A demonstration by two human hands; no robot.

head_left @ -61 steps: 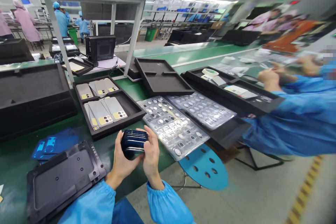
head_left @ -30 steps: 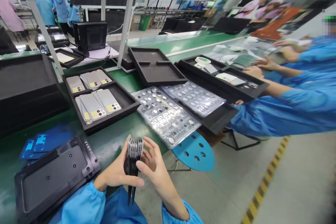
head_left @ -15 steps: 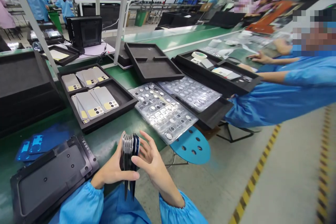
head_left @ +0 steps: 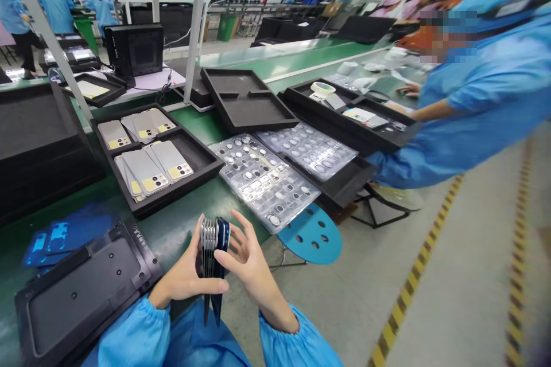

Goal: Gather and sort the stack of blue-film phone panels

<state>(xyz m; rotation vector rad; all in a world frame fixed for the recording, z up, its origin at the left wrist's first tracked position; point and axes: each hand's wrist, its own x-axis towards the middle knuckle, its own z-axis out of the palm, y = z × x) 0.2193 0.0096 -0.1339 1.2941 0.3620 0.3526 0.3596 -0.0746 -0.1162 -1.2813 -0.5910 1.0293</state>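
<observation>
An upright stack of thin phone back covers [head_left: 209, 249], silver-edged on the left and dark blue on the right, is held edge-on above my lap. My left hand [head_left: 178, 278] is closed round its left side, with the thumb across the near edges. From the right, my right hand [head_left: 253, 272] grips the dark covers, thumb in front and fingers partly hidden behind. Left of my hands lies a black fixture [head_left: 86, 292] with a recessed plate. Beyond it a black foam tray [head_left: 200, 169] holds several silver phone back covers [head_left: 148, 169] with yellowish camera areas.
Clear blister sheets [head_left: 267, 183] with small round parts overhang the bench edge above a blue stool [head_left: 312, 238]. Blue film pieces [head_left: 64, 235] lie behind the fixture. More black trays [head_left: 247, 106] stand farther back. A co-worker in blue [head_left: 486, 92] sits at the right.
The co-worker at the right has leaned forward, with head and shoulders further into view. The view has shifted slightly. My hands keep their hold on the stack almost unchanged.
</observation>
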